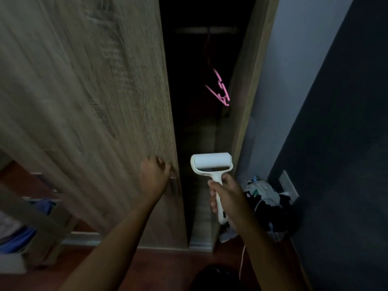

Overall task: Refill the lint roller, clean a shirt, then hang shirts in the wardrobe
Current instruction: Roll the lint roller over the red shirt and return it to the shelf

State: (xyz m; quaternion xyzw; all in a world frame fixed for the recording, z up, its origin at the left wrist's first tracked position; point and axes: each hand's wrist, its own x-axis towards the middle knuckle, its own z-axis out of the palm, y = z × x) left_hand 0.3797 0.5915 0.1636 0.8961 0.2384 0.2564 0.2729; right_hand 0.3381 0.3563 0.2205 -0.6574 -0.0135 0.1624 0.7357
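A white lint roller [212, 164] with a pale roll on it stands upright in my right hand [226, 194], which grips its handle in front of the dark wardrobe opening. My left hand [156, 175] rests on the edge of the wood-grain wardrobe door [88, 91], fingers curled around its handle area. The door looks blurred. Inside the dark wardrobe [199, 133] pink plastic hangers [220, 89] dangle from a rail near the top. No shirt shows inside.
A heap of dark and light clothes and bags [264, 200] lies on the floor between the wardrobe and the dark wall. A wall socket [288, 183] is beside it. At the lower left, a wooden frame [42, 223] holds blue fabric. The floor is reddish wood.
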